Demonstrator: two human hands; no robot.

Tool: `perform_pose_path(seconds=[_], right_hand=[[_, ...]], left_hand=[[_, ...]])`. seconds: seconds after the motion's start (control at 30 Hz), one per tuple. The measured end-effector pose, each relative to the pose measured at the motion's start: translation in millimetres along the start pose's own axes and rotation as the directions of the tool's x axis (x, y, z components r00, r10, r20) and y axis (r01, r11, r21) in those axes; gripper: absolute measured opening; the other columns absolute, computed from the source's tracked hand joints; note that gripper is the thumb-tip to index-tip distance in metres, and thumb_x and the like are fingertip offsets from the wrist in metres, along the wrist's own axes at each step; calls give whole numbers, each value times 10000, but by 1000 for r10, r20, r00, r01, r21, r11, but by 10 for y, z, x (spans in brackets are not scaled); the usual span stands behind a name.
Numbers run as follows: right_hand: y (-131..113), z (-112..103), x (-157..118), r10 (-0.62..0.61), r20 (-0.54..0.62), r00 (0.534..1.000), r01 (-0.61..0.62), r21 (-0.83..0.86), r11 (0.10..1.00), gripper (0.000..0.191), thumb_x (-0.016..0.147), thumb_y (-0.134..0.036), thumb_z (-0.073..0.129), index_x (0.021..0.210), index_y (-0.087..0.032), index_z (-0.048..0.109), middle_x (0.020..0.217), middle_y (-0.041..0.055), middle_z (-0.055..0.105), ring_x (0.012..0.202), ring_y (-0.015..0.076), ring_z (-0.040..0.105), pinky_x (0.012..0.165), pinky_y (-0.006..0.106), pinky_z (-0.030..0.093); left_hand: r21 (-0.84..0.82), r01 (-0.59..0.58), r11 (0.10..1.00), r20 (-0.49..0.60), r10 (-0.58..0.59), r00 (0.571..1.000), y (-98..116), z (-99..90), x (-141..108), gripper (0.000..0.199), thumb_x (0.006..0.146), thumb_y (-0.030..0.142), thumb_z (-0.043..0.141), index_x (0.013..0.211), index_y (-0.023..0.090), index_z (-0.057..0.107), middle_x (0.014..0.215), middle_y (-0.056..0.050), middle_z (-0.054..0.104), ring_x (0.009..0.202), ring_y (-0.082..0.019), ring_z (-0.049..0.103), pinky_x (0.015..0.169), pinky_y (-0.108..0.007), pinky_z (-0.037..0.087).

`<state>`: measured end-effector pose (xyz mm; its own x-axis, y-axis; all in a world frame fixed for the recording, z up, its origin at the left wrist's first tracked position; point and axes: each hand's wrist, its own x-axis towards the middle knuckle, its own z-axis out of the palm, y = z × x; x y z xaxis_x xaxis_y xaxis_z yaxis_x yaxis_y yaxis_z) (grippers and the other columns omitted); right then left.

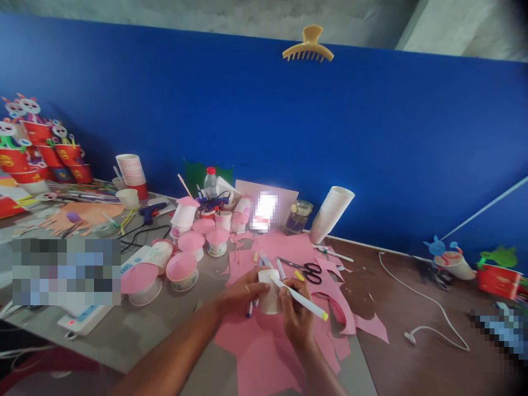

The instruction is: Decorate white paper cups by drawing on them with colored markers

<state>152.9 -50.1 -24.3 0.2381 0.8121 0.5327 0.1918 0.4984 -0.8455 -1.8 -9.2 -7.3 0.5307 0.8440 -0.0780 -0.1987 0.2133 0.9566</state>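
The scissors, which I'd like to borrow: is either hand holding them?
No, the scissors lie on pink paper; the left hand holds a cup and the right hand a marker.

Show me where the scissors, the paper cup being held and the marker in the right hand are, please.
Scissors (305,268): head camera view, where blades and handles meet.
Paper cup (270,302): head camera view, on its side wall.
Marker (304,301): head camera view, on its white barrel.

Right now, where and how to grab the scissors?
Likely by the looped handles, from above and the right: the scissors lie flat on pink paper, black loops toward the right, blades pointing left.
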Motion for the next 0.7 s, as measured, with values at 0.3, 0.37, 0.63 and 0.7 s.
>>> perform_pose_path(seconds=[0.3, 0.37, 0.63, 0.7], right_hand=[[-58, -14, 11, 41, -48, 998, -40, 26, 999, 226, 939, -433, 557, 905, -210, 570, 724, -2, 558, 605, 135, 522, 491, 240, 425], [-61, -12, 13, 41, -45, 998, -40, 23, 999, 227, 941, -435, 553, 907, -211, 569, 731, -3, 560, 604, 132, 522, 495, 237, 426], [-44, -12, 19, -30, -35, 999, 28, -42, 999, 199, 943, -413, 554, 906, -218, 570, 744, -1, 563, 619, 140, 521, 516, 248, 429], [-34, -15, 19, -36, -23, 999, 35, -47, 998, 188, 944, -404, 552, 903, -221, 571, 743, -2, 562, 615, 141, 518, 516, 249, 425]], left_hand=[[15, 3, 1000, 7, -3, 1000, -14, -18, -16, 537, 755, 328, 685, 1264, 217, 558, 831, -1, 574, 672, -119, 495, 601, -240, 361], [36, 0, 999, 13, 0, 1000, -11, -24, -13, 547, 756, 343, 685, 1269, 208, 554, 831, 0, 573, 653, -111, 481, 585, -234, 353], [9, -6, 1000, 19, 6, 1000, -10, -23, -3, 538, 756, 327, 697, 1263, 210, 563, 833, -4, 563, 653, -110, 480, 578, -236, 344], [-6, -16, 1000, 26, 16, 1000, -22, -19, -1, 529, 763, 299, 682, 1271, 215, 561, 830, -2, 564, 668, -114, 485, 592, -237, 349]])
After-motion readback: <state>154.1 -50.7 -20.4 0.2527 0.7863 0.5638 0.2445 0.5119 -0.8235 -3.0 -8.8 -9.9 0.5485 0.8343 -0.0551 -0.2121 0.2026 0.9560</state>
